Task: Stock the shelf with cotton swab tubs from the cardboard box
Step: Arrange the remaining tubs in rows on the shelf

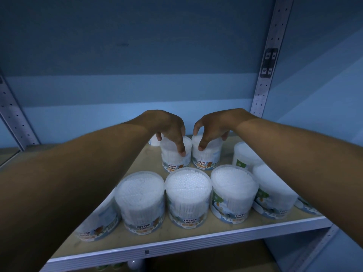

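Observation:
Two clear cotton swab tubs stand side by side in the back row of the wooden shelf [145, 160]. My left hand [167, 128] grips the left tub [173, 161] from above, thumb down its front. My right hand [212, 126] grips the right tub [208, 160] the same way. Both tubs rest upright on the shelf board and touch each other. Several more tubs fill the front row, among them one in the middle [187, 195]. The cardboard box is out of view.
A further tub [243, 154] stands at the back right, and part of another shows behind my left hand. Perforated metal uprights [269, 55] frame the bay on both sides. Blue back wall behind. Bare board lies at the back left. A lower shelf shows below the front edge [176, 246].

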### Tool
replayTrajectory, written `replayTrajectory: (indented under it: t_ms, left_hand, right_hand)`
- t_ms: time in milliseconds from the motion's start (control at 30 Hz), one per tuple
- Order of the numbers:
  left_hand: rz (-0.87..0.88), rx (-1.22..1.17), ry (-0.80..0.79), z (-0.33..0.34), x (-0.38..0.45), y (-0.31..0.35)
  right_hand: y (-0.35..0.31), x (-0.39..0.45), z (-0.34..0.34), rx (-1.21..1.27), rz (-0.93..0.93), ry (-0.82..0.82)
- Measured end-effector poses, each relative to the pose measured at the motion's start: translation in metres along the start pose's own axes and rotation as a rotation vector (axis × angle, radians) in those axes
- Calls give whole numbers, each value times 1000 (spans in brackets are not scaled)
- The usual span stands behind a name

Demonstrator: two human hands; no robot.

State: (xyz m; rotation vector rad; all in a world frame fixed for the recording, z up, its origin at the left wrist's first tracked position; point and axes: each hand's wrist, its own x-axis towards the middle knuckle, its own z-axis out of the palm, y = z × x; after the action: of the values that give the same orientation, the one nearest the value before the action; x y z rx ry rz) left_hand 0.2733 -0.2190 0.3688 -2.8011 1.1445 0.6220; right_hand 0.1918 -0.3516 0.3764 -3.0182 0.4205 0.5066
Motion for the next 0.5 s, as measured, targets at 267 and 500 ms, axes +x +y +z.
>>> replayTrajectory:
  t_ms: [267,500]
  left_hand:
    - [-74,-40,27,2,2,0]
    - [-62,-68,42,4,-3,-1]
  right_hand:
    - [6,4,1,-2,-52,-33]
    - [14,-1,-1,63,-78,-10]
